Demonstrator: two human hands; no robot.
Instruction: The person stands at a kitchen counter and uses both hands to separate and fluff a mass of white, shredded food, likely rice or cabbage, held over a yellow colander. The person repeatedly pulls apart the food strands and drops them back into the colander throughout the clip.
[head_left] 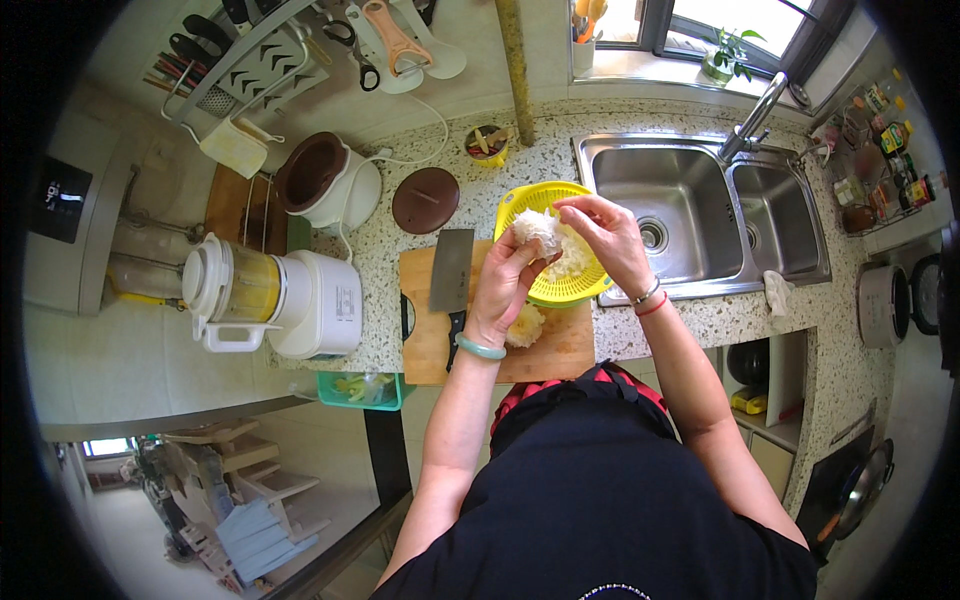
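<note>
A frilly, whitish clump of white fungus is gripped in my left hand, above the yellow colander. My right hand is closed, its fingertips pinching at the clump's right edge; any torn bit between them is too small to make out. Pale torn pieces of white fungus lie in the colander below. Another yellowish clump of white fungus sits on the wooden cutting board, close under my left wrist. A black-handled cleaver rests on the board, left of my left hand.
A double steel sink with a tap is at right. On the left stand a blender and a white pot, with a brown lid nearby. A small yellow tub is behind; a green bin hangs at the counter's front.
</note>
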